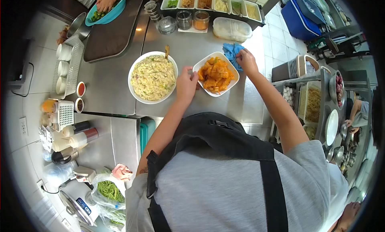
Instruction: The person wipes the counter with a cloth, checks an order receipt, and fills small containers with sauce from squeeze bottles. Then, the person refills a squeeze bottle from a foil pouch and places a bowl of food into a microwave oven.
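Note:
On the steel counter, a square white bowl (235,80) holds chunks of food in orange sauce (215,74). My left hand (186,84) is at the bowl's left rim, its thumb against the edge and its fingers partly hidden. Just beyond the bowl's upper right side, my right hand (246,61) pinches a crumpled blue cloth (231,51) that lies on the counter. Left of my left hand stands a large round white bowl (131,84) full of fried rice (154,77), with a brown utensil handle (167,49) sticking up at its far side.
Garnish containers (210,2), lidded jars (184,20) and a clear plastic box (232,29) line the back. A dark tray (110,37) lies at the left. Another person's hand (106,2) is in a blue basin (107,18). Two sauce cups (80,89) stand near the left edge.

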Tool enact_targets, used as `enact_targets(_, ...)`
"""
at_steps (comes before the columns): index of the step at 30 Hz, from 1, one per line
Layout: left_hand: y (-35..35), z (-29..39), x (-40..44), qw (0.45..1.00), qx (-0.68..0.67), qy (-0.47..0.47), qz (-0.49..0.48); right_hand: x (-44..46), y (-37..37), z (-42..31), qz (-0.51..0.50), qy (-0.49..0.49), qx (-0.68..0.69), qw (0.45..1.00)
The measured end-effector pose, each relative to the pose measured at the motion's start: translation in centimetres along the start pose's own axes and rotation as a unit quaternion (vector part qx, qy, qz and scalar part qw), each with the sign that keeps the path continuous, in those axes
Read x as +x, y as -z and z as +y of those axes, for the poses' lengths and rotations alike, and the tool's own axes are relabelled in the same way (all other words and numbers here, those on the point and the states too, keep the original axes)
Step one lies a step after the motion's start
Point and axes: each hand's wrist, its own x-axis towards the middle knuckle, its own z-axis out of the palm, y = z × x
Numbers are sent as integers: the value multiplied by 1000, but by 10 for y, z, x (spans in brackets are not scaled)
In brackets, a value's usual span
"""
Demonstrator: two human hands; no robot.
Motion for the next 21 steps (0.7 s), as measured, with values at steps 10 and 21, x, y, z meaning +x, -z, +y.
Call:
enact_targets(10, -2, -5, -4, 999, -47, -16, 12, -63, 15, -2, 54, 169, -274, 945)
enact_targets(21, 3, -6, -1, 997, -72, -8, 2, 23, 11, -33, 92, -32, 31, 995)
